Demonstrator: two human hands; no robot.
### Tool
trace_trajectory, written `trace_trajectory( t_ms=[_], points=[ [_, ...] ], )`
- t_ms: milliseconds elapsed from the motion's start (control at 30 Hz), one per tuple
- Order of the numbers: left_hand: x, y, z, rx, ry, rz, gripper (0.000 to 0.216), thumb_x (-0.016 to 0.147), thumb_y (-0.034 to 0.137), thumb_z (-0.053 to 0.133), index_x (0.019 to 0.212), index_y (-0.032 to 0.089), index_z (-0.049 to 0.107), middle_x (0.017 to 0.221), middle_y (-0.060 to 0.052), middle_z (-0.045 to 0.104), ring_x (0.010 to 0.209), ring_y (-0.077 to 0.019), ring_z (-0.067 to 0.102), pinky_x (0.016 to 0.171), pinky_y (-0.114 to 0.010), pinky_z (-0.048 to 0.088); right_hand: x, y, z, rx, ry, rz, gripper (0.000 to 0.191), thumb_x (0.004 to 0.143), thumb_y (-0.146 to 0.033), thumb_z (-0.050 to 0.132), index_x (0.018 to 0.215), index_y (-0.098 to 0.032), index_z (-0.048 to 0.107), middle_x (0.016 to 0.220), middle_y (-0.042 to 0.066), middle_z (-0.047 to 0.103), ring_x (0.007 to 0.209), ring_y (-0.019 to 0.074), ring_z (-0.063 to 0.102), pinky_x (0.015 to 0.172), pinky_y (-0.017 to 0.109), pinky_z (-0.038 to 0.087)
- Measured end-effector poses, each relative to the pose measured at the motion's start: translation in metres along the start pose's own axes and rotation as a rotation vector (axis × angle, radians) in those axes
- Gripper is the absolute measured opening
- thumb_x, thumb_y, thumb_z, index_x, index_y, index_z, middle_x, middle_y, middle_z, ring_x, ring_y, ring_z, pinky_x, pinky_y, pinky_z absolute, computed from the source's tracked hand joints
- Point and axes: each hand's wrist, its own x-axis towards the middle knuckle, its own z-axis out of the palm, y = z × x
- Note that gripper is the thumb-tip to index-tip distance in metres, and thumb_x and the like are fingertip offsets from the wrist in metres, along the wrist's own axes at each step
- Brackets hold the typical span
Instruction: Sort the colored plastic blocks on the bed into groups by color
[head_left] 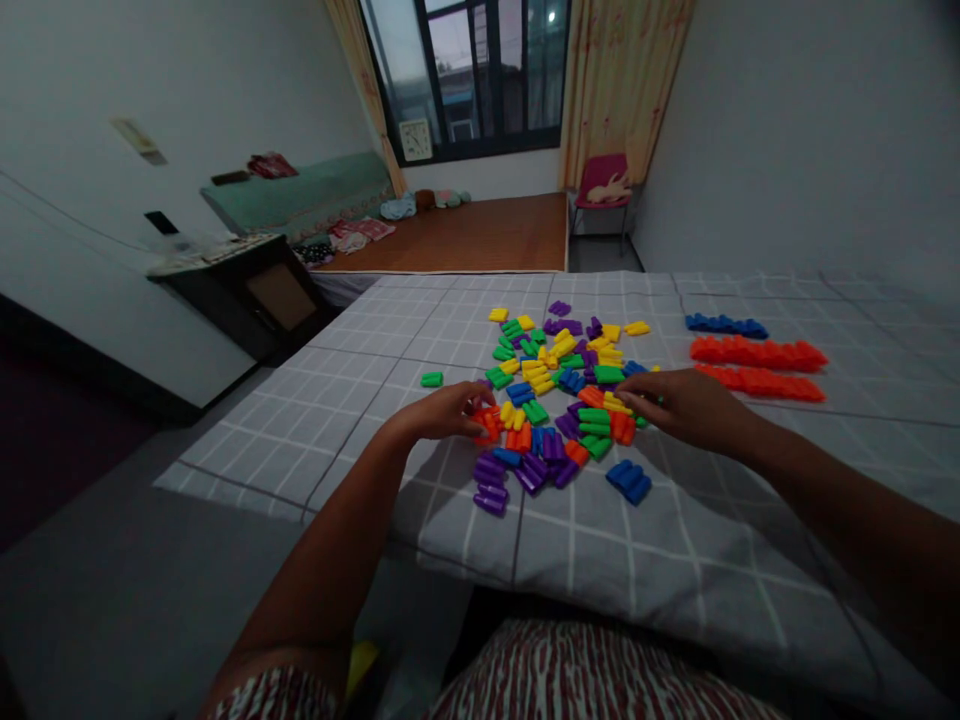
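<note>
A loose pile of ribbed plastic building pieces in green, yellow, purple, blue and orange lies on a checked cloth [352, 400]. At the pile's left edge, my left hand [446, 410] has its fingers curled onto an orange piece [488, 424]. My right hand [671, 402] reaches over the right side, fingers stretched and slightly apart, by a yellow piece [616, 403]; some of its fingertips are hidden. Several purple pieces [491, 485] lie nearest me. A blue piece [628, 482] sits apart at the front, and a green piece [432, 380] at the left.
On the right lie two joined orange strips [757, 353] and a joined blue strip [726, 325]. Beyond the cloth's far edge is a brown mat-covered bed [487, 230]. A red chair [602, 180] stands by the curtain, and a dark cabinet [255, 295] is at the left.
</note>
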Motion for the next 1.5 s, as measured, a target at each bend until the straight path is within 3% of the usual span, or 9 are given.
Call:
trace_trajectory(
  t_ms=[167,333,467,667,800,967,1100,1300,1500],
  points=[
    [0.005,0.013,0.004,-0.400,0.005,-0.016,0.044,0.063,0.027,0.078,0.104,0.016,0.066,0.100,-0.008,0.070,0.085,-0.0204,0.066,0.072,-0.030,0.051,0.003,-0.015,0.003,0.190,0.005,-0.035,0.024,0.086,-0.041,0.054,0.096,-0.029,0.072,0.087,0.004,0.074,0.072,0.0199,0.064,0.064,0.029,0.045],
    [0.031,0.048,0.023,-0.753,-0.071,0.014,0.057,0.063,0.026,0.081,0.116,0.017,0.062,0.110,-0.010,0.070,0.093,-0.0219,0.067,0.081,-0.035,0.052,0.013,-0.033,0.010,0.473,0.103,-0.148,0.041,0.084,-0.034,0.058,0.124,-0.030,0.061,0.122,0.006,0.064,0.088,0.0203,0.065,0.076,0.034,0.052],
    [0.056,0.073,0.042,-0.804,-0.094,0.056,0.063,0.062,0.024,0.083,0.120,0.019,0.058,0.110,-0.010,0.069,0.090,-0.0200,0.067,0.079,-0.033,0.052,0.018,-0.026,0.013,0.516,0.110,-0.268,0.049,0.078,-0.033,0.068,0.126,-0.030,0.060,0.125,0.007,0.061,0.110,0.0251,0.059,0.092,0.040,0.049],
    [0.081,0.089,0.062,-0.837,-0.060,0.089,0.043,0.064,0.029,0.082,0.099,0.014,0.063,0.103,-0.008,0.068,0.085,-0.0160,0.066,0.079,-0.030,0.052,0.004,0.009,0.013,0.673,0.107,-0.042,0.053,0.078,-0.031,0.067,0.129,-0.028,0.056,0.126,0.007,0.059,0.088,0.0197,0.065,0.079,0.036,0.054],
    [0.094,0.098,0.080,-0.871,-0.091,0.100,0.038,0.065,0.030,0.083,0.094,0.015,0.064,0.093,-0.005,0.070,0.083,-0.0150,0.066,0.080,-0.027,0.050,-0.006,0.019,0.020,0.794,0.084,0.000,0.049,0.081,-0.028,0.063,0.129,-0.026,0.056,0.123,0.006,0.062,0.101,0.0221,0.063,0.088,0.039,0.051],
    [0.104,0.110,0.100,-0.905,-0.146,0.095,0.034,0.067,0.030,0.082,0.093,0.017,0.064,0.093,-0.003,0.070,0.083,-0.0144,0.066,0.080,-0.026,0.050,-0.020,0.026,0.023,0.865,0.043,-0.011,0.062,0.076,-0.035,0.071,0.135,-0.025,0.051,0.133,0.009,0.053,0.118,0.0252,0.055,0.092,0.039,0.050],
    [0.109,0.105,0.106,-0.878,-0.110,0.067,0.037,0.066,0.034,0.082,0.094,0.018,0.064,0.092,-0.003,0.071,0.082,-0.0149,0.066,0.078,-0.027,0.050,-0.038,0.062,0.005,0.751,0.109,0.039,0.062,0.078,-0.033,0.069,0.136,-0.026,0.048,0.127,0.010,0.057,0.115,0.0240,0.056,0.091,0.041,0.051],
    [0.110,0.093,0.102,-0.835,-0.071,0.018,0.036,0.066,0.035,0.081,0.094,0.018,0.066,0.088,-0.003,0.070,0.079,-0.0143,0.064,0.076,-0.027,0.050,-0.077,0.168,-0.050,0.418,0.335,0.446,0.051,0.069,-0.022,0.072,0.119,-0.024,0.059,0.112,0.008,0.067,0.104,0.0231,0.063,0.090,0.040,0.052],
    [0.108,0.096,0.100,-0.823,-0.070,0.003,0.042,0.068,0.040,0.079,0.102,0.018,0.067,0.096,-0.006,0.069,0.083,-0.0169,0.064,0.075,-0.029,0.052,-0.083,0.215,-0.048,0.041,0.180,0.450,0.043,0.072,-0.016,0.063,0.114,-0.022,0.066,0.119,0.007,0.068,0.102,0.0264,0.065,0.090,0.039,0.051]
  ],
)
